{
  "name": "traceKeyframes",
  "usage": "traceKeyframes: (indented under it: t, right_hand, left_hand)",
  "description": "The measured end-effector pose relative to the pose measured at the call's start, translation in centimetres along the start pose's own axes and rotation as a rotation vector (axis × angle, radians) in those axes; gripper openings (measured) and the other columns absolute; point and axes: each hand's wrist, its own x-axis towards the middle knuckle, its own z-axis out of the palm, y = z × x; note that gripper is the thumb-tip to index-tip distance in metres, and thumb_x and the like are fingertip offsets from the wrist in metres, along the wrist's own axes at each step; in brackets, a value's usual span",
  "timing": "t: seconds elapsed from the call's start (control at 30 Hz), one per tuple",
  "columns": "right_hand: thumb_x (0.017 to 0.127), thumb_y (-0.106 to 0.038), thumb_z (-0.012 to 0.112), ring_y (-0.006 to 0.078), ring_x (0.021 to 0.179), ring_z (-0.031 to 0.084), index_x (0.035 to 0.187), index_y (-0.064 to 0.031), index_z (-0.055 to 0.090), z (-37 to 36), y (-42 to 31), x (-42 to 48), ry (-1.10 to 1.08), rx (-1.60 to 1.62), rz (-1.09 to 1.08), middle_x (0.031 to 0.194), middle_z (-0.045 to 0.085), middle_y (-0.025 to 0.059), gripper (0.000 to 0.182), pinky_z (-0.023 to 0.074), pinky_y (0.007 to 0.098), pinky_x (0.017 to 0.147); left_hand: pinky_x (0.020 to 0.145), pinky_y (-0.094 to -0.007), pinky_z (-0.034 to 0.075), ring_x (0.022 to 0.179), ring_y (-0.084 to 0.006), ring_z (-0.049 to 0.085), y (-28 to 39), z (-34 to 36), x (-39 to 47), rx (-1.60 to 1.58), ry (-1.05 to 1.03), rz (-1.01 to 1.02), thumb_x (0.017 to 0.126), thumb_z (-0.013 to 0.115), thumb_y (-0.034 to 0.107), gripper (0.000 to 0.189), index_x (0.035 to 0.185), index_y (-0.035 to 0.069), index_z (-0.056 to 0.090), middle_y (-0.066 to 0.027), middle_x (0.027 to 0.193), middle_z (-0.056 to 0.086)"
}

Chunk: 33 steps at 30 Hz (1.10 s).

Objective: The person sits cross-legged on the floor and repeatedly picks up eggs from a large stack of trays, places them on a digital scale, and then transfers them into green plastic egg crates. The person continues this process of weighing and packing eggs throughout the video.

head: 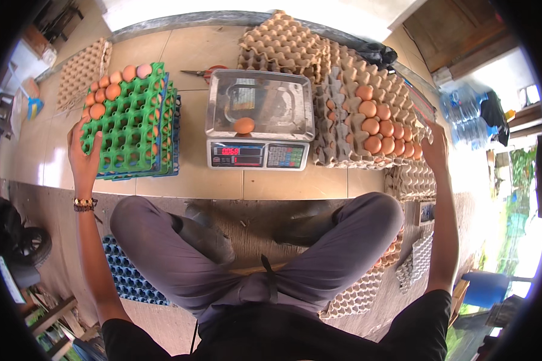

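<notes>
At the left edge of a green plastic egg tray (122,122), my left hand (83,151) has its thumb and fingers apart, close to the brown eggs (113,92) in the tray's far left part. The tray tops a stack of green and blue trays holding eggs. My right hand (436,146) is at the right edge of a stack of pulp egg trays (343,58), its fingers spread beside several brown eggs (387,145). Between the stacks, a single egg (244,126) lies on the metal pan (280,104) of a digital scale (258,155) with its red display lit.
Scissors (205,73) lie behind the scale. More pulp trays (284,43) are stacked at the back, with another pulp tray (83,74) far left. Blue trays (131,275) and pulp trays (354,295) sit beside my legs. Large water bottles (465,117) stand at right.
</notes>
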Motion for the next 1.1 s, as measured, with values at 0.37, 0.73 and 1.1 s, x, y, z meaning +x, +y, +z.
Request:
traceKeyframes:
  t: [0.37,0.73,1.1]
  right_hand:
    - [0.093,-0.014,0.058,0.0443,0.121,0.055,0.138,-0.0177,0.053,18.1,-35.9,3.2,-0.593,0.534,-0.475,0.147,0.041,0.0263,0.045,0.0454,0.0506,0.102]
    - [0.093,-0.007,0.053,0.0434,0.101,0.058,0.123,-0.0074,0.052,19.7,-37.0,1.0,-0.448,0.6,-0.506,0.115,0.059,0.0186,0.03,0.0467,0.0512,0.095]
    - [0.091,-0.008,0.068,0.0214,0.108,0.061,0.137,-0.0098,0.042,-1.1,-10.8,3.5,-0.166,1.18,0.446,0.126,0.053,0.0159,0.053,0.0569,0.0355,0.084]
  left_hand:
    - [0.101,-0.0448,0.044,0.117,-0.0357,0.055,-7.2,1.8,-2.3,0.224,0.018,-0.111,0.09,0.072,0.027,0.054,0.134,0.005,0.053,-0.0186,0.124,0.06]
    - [0.083,-0.044,0.051,0.098,-0.0348,0.064,-9.3,5.1,6.9,0.132,-0.095,-0.136,0.088,0.072,0.043,0.046,0.106,0.002,0.066,-0.0206,0.111,0.067]
    - [0.089,-0.0456,0.05,0.103,-0.037,0.065,-11.9,7.0,6.9,0.344,-0.138,-0.369,0.087,0.069,0.055,0.056,0.114,0.005,0.062,-0.0177,0.11,0.069]
